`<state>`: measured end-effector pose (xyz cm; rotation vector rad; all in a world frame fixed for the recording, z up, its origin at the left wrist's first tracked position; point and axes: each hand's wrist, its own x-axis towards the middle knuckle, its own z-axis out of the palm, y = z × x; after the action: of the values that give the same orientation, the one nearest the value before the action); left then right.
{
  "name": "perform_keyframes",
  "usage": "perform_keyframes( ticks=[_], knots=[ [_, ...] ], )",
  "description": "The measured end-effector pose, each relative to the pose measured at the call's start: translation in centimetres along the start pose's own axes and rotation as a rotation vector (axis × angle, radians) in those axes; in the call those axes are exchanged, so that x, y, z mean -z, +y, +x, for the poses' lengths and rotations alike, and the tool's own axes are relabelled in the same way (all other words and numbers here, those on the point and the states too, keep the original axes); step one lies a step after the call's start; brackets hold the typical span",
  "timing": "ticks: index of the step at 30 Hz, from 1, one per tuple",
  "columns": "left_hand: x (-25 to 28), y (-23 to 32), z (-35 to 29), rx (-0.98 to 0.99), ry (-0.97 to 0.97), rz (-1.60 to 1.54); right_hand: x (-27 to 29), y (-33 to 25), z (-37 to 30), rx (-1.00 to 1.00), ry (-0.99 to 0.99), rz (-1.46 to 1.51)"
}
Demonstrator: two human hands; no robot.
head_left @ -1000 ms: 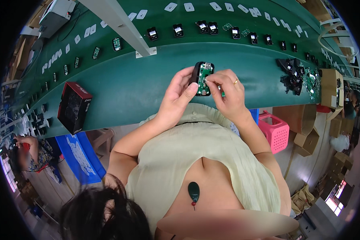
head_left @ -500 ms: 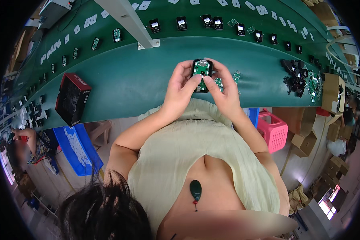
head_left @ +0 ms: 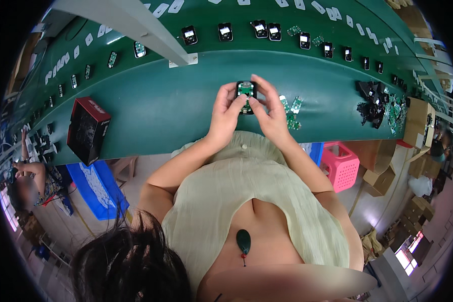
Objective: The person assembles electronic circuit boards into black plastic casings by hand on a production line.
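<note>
Over the green table, a small black plastic case with a green circuit board [head_left: 245,89] in it is held between both hands. My left hand [head_left: 225,111] grips the case's left side, its thumb pressed on the board. My right hand [head_left: 270,113] closes round the right side; its thumb also lies on the board, while the index finger rises past the top corner. The thumbs hide the lower middle of the board. Just right of my right hand lie several loose green circuit boards [head_left: 294,121].
Cases with boards [head_left: 225,32] and white flat pieces [head_left: 176,6] line the far green strip. A grey metal post [head_left: 151,35] stands on the table. A black-and-red box [head_left: 88,132] sits left; black case parts [head_left: 372,103], boards [head_left: 395,110] and a carton [head_left: 418,121] lie right.
Both hands and the case have shifted a little left and down. My right index finger has lifted from the case's top edge. More of the loose boards beside my right hand now shows.
</note>
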<state>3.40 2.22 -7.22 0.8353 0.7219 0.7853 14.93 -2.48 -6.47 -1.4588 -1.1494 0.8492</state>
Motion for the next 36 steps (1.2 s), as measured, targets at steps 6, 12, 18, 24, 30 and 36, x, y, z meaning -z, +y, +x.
perform_keyframes(
  ticks=[6,12,18,24,30,36],
  knots=[
    [0.7,-2.4,4.1,0.164,0.173,-0.042,-0.6,3.0,2.9,-0.533,0.042,0.45],
    [5.6,-3.2,11.0,-0.519,0.324,0.988,2.6,9.2,12.4,0.142,-0.027,-0.52],
    [8.6,-1.6,20.4,-0.545,0.638,1.418,0.5,13.1,20.7,0.51,-0.472,-0.972],
    [12.2,-3.4,23.5,0.005,0.708,1.596,-0.6,15.0,22.3,0.635,-0.407,-1.017],
    [11.0,-2.8,22.7,-0.298,0.803,1.455,1.8,13.8,20.6,0.135,0.218,-1.101],
    [8.7,-4.1,24.1,-0.286,0.558,1.333,4.4,16.4,20.4,-0.314,-0.016,-1.098]
  ],
)
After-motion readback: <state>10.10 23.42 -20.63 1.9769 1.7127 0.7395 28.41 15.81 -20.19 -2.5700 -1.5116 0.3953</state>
